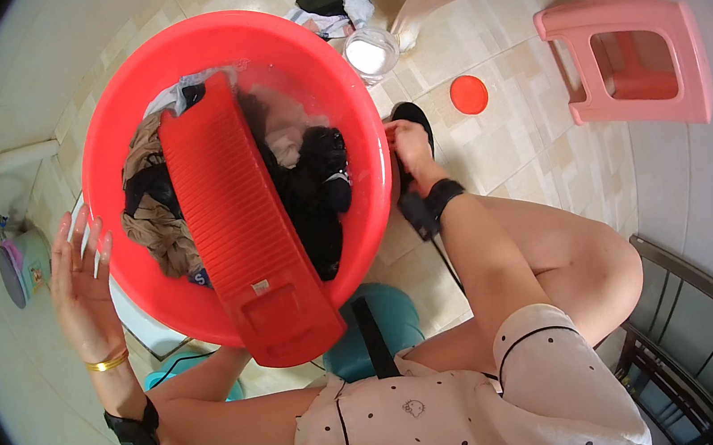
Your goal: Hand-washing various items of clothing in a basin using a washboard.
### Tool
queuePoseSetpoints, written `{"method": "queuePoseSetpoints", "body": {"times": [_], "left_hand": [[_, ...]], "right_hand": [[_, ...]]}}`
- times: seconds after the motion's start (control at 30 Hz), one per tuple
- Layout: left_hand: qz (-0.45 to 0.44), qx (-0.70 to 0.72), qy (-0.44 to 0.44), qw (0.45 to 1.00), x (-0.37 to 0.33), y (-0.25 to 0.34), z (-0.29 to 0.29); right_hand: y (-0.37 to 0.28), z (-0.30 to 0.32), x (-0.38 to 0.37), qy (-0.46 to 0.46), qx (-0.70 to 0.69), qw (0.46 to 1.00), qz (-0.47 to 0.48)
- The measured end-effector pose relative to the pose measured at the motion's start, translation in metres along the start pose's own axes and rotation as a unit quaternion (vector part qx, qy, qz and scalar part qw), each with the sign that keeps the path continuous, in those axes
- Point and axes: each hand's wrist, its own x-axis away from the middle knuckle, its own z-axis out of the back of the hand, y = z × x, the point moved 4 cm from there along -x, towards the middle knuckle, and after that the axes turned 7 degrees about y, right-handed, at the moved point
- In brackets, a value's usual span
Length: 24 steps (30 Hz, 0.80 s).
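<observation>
A large red basin (369, 248) holds wet laundry, including a black garment (317, 228) and a brown garment (162, 235), with some cloudy water. Across it leans a red ridged washboard (233, 212), its lower end resting over the near rim. My left hand (83, 281) is open beside the left rim, fingers stretched upward and wet. At the right rim, my right hand (408, 145) has its fingers curled against the basin's edge; the fingertips are partly hidden. A black slipper (416, 114) shows just beyond that hand.
Past the basin lie a small pile of clothes (330, 8) and a clear jar of white powder (369, 54). A round red lid (468, 94) is on the tiles. A pink stool (637, 59) lies at right, a teal bucket-like seat (395, 312) between my legs, and a metal rack (702, 312) at lower right.
</observation>
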Motion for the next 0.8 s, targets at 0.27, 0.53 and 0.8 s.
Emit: {"method": "queuePoseSetpoints", "body": {"times": [0.27, 0.53, 0.8], "left_hand": [[0.007, 0.014, 0.031, 0.999, -0.005, -0.004, 0.029], [0.01, 0.044, 0.035, 0.998, 0.002, 0.002, 0.04], [0.024, 0.036, 0.074, 0.996, 0.014, 0.005, 0.055]], "right_hand": [[-0.007, 0.009, -0.039, -0.028, -0.252, 0.936, -0.243], [0.035, 0.124, -0.091, 0.229, -0.237, 0.928, -0.171], [0.013, 0.038, -0.058, 0.014, -0.482, 0.807, -0.341]]}}
